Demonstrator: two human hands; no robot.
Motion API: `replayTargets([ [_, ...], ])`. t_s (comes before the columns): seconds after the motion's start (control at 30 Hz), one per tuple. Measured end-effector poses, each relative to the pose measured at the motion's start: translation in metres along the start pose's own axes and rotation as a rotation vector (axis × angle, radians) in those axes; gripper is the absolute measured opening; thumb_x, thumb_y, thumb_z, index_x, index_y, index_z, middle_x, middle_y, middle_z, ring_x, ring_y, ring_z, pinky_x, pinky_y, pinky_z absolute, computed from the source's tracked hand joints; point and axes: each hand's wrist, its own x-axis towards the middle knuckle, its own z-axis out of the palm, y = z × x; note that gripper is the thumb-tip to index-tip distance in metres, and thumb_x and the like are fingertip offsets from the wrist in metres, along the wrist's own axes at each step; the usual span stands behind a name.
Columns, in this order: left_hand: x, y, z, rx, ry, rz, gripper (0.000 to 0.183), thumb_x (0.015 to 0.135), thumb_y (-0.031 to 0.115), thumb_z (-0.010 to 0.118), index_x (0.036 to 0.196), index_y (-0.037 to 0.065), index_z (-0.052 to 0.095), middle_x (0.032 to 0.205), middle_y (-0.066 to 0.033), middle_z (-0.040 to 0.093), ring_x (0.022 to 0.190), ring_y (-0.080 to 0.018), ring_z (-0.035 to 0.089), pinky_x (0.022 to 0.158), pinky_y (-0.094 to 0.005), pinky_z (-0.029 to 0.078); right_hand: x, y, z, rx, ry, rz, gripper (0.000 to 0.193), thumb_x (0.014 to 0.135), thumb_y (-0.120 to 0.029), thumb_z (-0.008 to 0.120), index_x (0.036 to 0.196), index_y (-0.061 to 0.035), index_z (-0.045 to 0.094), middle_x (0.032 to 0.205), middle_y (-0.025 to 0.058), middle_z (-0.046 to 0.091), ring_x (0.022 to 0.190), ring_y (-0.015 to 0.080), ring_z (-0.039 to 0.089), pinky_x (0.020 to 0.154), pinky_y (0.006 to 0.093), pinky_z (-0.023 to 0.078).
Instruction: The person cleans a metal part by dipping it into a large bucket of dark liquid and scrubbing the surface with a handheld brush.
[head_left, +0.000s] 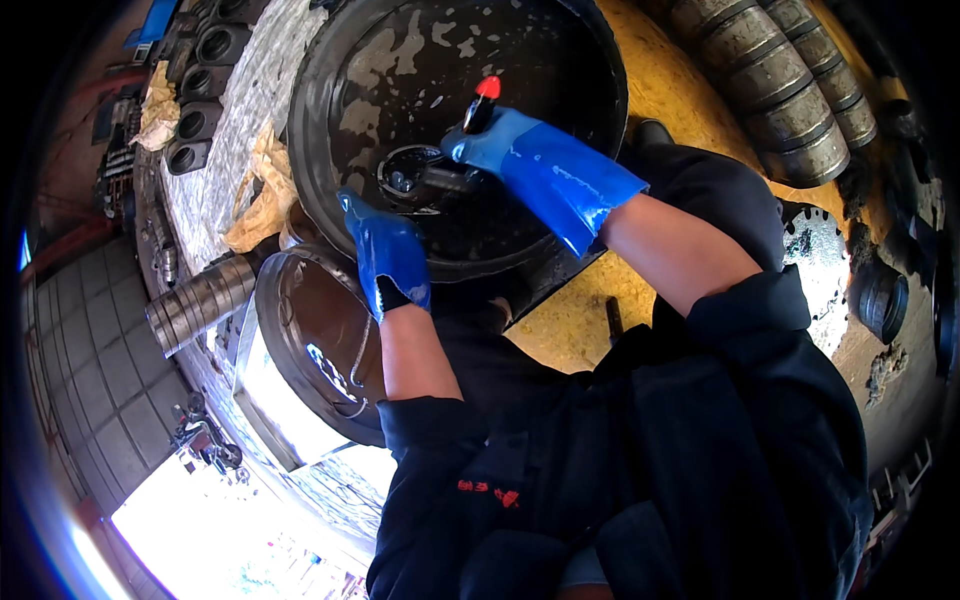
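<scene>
A wide dark tub (330,225) holds dark liquid with pale patches on its surface. Over its near part is a wet, round metal part (384,172) with a dark, hollow middle. My left hand (388,245), in a blue rubber glove, is at the part's near left edge; its fingers seem closed on that edge, though the glove hides the grip. My right hand (490,145), gloved too, is closed round a black-handled brush (483,108) with a red end. The dark brush head points down across the round part's right side.
Beside my left forearm stands a second round container (315,330) of brownish liquid, with a bent wire at its rim. Ridged metal cylinders (205,300) lie left; larger ones (765,85) lie upper right. Crumpled brown paper (265,190) and block-like metal parts (200,120) are at upper left.
</scene>
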Motion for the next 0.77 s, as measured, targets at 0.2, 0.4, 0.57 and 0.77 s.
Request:
replayTargets([
  [0.2,-0.006,0.013,-0.008,0.008,-0.006,-0.022,0.068,0.085,-0.001,0.047,0.148,-0.001,0.022,0.141,-0.0212,0.041,0.123,-0.0289,0.047,0.103,-0.0329,0.039,0.007,-0.003,-0.014,-0.070,0.276,0.079,0.026,0.079,-0.032,0.069,0.089,-0.0086,0.068,0.081,0.0100,0.068,0.076,0.0195,0.065,0.072,0.0319,0.050],
  [0.4,-0.004,0.013,-0.002,0.014,-0.033,-0.020,0.071,0.083,-0.002,0.050,0.149,-0.001,0.022,0.142,-0.0216,0.039,0.125,-0.0294,0.046,0.103,-0.0325,0.039,0.010,0.015,-0.027,-0.083,0.441,0.197,0.036,0.080,-0.037,0.069,0.095,-0.0044,0.069,0.086,0.0122,0.070,0.083,0.0215,0.067,0.077,0.0328,0.050],
  [0.57,-0.001,0.013,-0.005,0.029,-0.030,-0.026,0.074,0.082,-0.002,0.053,0.149,-0.001,0.021,0.144,-0.0219,0.038,0.126,-0.0298,0.046,0.104,-0.0322,0.039,0.024,0.026,-0.023,-0.183,0.353,0.291,0.040,0.080,-0.037,0.071,0.100,-0.0028,0.069,0.091,0.0144,0.070,0.087,0.0221,0.067,0.080,0.0330,0.051],
  [0.77,0.002,0.012,0.002,0.014,-0.082,0.009,0.079,0.079,-0.002,0.058,0.149,0.000,0.021,0.146,-0.0223,0.036,0.129,-0.0315,0.043,0.104,-0.0306,0.038,-0.001,-0.013,-0.009,0.230,-0.007,-0.053,0.042,0.080,-0.039,0.073,0.105,-0.0059,0.070,0.093,0.0086,0.070,0.084,0.0184,0.064,0.079,0.0314,0.049],
])
